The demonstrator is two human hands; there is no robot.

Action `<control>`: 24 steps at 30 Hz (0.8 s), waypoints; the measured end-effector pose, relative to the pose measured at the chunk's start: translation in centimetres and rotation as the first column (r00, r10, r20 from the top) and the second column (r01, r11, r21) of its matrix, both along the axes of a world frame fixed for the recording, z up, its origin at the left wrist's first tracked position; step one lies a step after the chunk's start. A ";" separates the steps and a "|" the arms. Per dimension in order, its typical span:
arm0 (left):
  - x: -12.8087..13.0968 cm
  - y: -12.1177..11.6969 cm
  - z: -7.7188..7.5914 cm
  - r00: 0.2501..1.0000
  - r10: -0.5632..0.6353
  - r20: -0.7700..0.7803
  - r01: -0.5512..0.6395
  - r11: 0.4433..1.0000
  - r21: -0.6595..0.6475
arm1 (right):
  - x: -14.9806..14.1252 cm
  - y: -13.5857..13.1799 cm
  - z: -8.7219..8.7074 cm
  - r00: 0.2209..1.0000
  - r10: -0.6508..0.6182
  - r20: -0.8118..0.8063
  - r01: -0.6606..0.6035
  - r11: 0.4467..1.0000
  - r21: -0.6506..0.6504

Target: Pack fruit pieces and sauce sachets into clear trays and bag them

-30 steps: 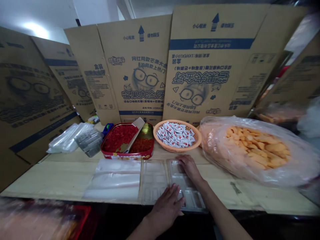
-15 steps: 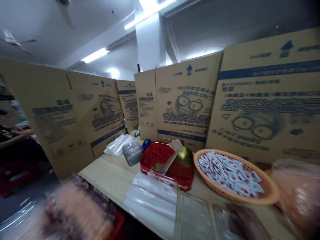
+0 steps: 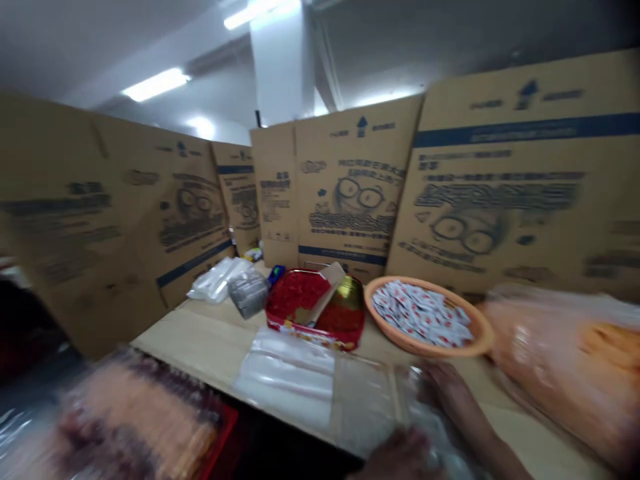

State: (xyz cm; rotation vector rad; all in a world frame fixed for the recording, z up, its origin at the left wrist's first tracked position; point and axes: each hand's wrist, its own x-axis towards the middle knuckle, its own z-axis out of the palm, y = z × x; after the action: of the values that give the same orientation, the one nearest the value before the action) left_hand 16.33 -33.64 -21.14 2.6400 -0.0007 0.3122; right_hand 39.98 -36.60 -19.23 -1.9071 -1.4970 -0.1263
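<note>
The grip of the right hand (image 3: 447, 385) is blurred, its fingers reaching over the far end of the right-hand clear tray (image 3: 434, 421); whether they pinch or only press cannot be told. The left hand (image 3: 403, 457) is at the near end of that tray, too smeared to tell whether its fingers are spread or closed.

Two clear trays lie side by side at the front of the tabletop (image 3: 193, 333), the other being the left-hand clear tray (image 3: 364, 399). Beside it lies one flat pile of clear plastic bags (image 3: 287, 375). Behind are one red tin (image 3: 315, 333) with one pale strip (image 3: 323, 297) leaning in it, one orange basket (image 3: 383, 327) of many sachets (image 3: 423, 313), and one large plastic bag (image 3: 543, 353) of orange pieces (image 3: 610, 343). One bundle of clear film (image 3: 215, 280), one grey-looking clear pack (image 3: 249, 292) and one blue object (image 3: 276, 274) sit to the left.

Half a second ago only one hand showed; now both do, with more of the right forearm. The orange pieces are back in view, and the ceiling fans have left it.

The left hand and right-hand tray are cut off by the lower edge. The sachets are too many and blurred to count, and the contents of the red crate (image 3: 223, 433) are smeared.
</note>
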 end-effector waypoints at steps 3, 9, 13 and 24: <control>-0.2 0.1 0.3 0.998 -0.052 0.021 0.052 0.999 -0.014 | -1.7 -0.5 2.2 0.994 -0.014 0.106 0.010 0.999 0.033; -0.2 -0.9 2.3 0.999 -0.012 0.048 0.022 0.978 -0.206 | -1.2 -2.2 3.6 0.977 -0.056 0.208 0.028 0.990 0.135; 1.4 -0.9 3.4 0.927 0.351 0.133 -0.182 0.729 -0.660 | -1.4 -2.6 5.3 0.977 -0.014 0.213 -0.034 0.975 0.220; 5.9 2.8 4.6 0.869 0.484 -0.106 -0.221 0.187 -0.957 | -2.6 -0.2 7.1 0.971 0.014 0.237 -0.068 0.973 0.220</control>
State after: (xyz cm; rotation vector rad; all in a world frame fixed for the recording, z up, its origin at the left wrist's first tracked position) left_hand 22.24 -30.79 -16.50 1.2779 0.5814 0.5493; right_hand 37.38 -36.78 -12.08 -1.7216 -1.5996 -0.4981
